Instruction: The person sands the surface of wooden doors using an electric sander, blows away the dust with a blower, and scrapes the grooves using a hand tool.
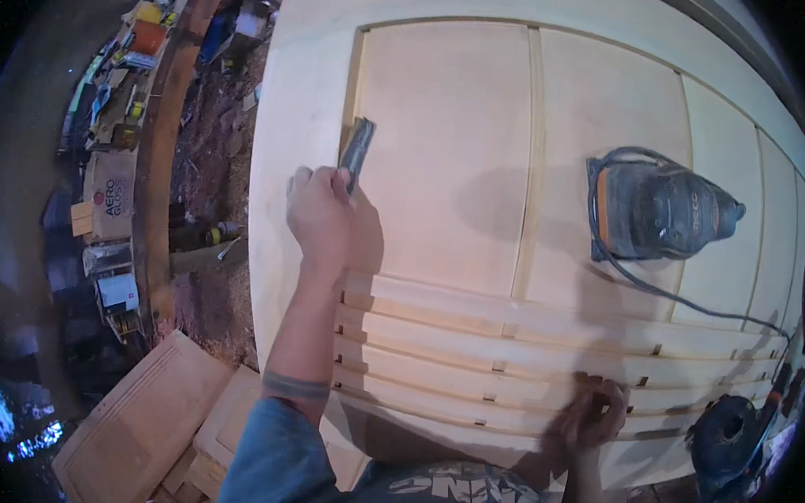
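Observation:
A large pale wooden door with framed panels and a row of slats lies flat before me. My left hand is closed on a folded strip of dark sandpaper, held along the inner edge of the door's left frame. The strip's lower end is hidden in my fingers. My right hand hovers over or rests on the slats near the front edge; I cannot tell which. Its fingers are loosely curled and apart, with nothing visible in them. An electric sander sits on the right panels.
The sander's cord runs right across the door. A dark round-ended tool is at the lower right. A wooden beam, a cardboard box and cluttered supplies line the left. Wooden panels lean at the lower left.

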### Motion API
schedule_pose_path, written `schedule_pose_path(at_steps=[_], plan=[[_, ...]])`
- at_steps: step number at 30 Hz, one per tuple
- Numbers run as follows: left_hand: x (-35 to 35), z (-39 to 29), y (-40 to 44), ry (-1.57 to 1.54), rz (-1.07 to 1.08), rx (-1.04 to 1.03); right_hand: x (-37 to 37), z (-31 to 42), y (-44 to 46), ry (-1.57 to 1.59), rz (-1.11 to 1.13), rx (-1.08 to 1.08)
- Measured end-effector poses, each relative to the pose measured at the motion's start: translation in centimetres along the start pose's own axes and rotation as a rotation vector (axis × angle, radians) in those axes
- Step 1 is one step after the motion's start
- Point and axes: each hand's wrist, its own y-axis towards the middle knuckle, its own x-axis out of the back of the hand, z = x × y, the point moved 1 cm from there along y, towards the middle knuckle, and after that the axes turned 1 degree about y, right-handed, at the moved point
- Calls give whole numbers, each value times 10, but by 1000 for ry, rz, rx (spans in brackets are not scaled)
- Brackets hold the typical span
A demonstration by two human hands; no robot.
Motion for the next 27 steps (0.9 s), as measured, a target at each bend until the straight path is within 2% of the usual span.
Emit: schedule_pose_path(at_steps=[5,12,15,16,18,20,22,24,27], plan=[[8,5,-37,116,-14,32,-2,14,15,34,-13,35],[3,-4,-32,98,-24,36,2,14,11,9,17,-3],[-25,0,5,141,-83,-59,-6,11,11,54,-66,75],[-34,-7,31,196,-98,-67,-6,14,9,54,-43,42],[-39,-22,73,152,-73,-59,-2,17,14,40,-9,-7],[-42,-8,55,187,-20,-9,-5,-4,-10,113,-87,-133],[-31,-7,36,185,28,47,-7,-8,-6,113,-135,-126],[-15,-12,17,145,86,112,-7,12,12,29,-144,4],[-42,-13,61,171,-81,-56,-3,12,10,7,-54,7]])
